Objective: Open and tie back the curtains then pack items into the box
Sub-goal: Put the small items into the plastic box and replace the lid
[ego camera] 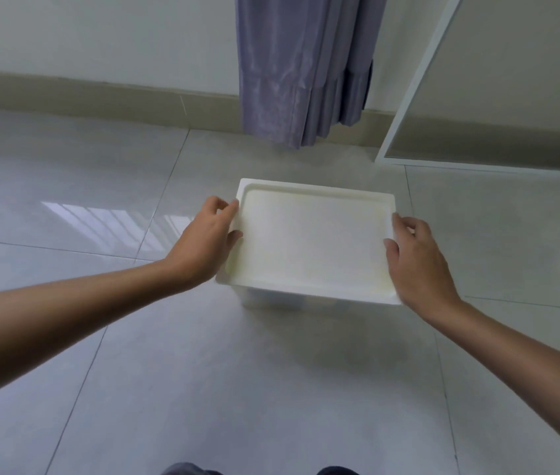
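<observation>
White plastic box lid (312, 238) sits mid-frame on the box (264, 301); my left hand (203, 245) and right hand (419, 262) grip its ends. Lilac curtain (302, 70) hangs gathered at upper centre; packing looks nearly finished.

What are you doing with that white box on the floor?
A person is holding the lid of a white plastic box that sits on the tiled floor. The left hand grips the lid's left edge and the right hand its right edge. A purple curtain hangs behind, by the wall.
</observation>
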